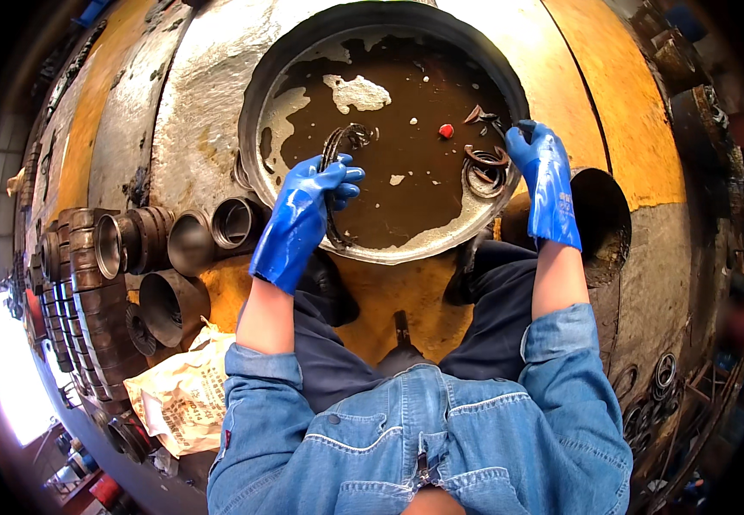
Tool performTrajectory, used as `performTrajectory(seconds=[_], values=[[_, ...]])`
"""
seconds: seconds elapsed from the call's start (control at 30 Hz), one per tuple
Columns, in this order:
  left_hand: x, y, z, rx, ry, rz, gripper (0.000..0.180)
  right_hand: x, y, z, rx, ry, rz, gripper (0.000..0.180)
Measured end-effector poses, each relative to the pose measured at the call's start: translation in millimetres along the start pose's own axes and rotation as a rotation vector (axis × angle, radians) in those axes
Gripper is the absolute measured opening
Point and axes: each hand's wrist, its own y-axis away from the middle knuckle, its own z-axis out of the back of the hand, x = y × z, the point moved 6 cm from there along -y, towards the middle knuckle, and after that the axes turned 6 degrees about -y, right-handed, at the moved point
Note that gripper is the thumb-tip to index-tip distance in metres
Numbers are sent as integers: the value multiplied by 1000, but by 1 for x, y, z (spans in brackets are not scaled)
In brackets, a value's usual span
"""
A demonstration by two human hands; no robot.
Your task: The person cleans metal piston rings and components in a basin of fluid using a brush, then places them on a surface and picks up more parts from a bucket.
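glossy blue-gloved left hand (302, 206) pinching slim dark curved rings (332, 148), long axis pointing ahead, tops hooking right, round dark-walled tub (254, 99) of murky brown liquid (406, 163) beneath, blue-gloved right hand (542, 163) curled at its rim, holding what, I can't tell

The gloves (293, 225) are glossy blue, the sleeves (563, 343) denim.

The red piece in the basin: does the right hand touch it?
No, the red piece lies in the brown liquid, apart from the right hand.
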Motion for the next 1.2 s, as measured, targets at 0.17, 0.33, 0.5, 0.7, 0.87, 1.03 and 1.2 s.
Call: performTrajectory(seconds=[0.17,0.33,0.5,0.7,0.87,1.03,1.2], values=[[-11,12,-15,-33,-179,-109,36,22,3,-11,97,143,152,52],[-27,15,-35,-72,-291,-143,38,33,0,-53,244,58,162,52],[-14,7,-39,-129,-203,-202,44,82,1,-83,450,327,316,59],[-11,-3,-39,-65,-299,-129,45,90,11,-108,533,783,557,75],[-6,-11,-45,-64,-285,-107,47,83,34,-99,674,741,669,55],[-4,-13,-37,-103,-268,-96,48,98,49,-91,841,548,609,56],[0,-18,-49,-110,-360,-159,47,105,50,-156,702,458,640,37]])
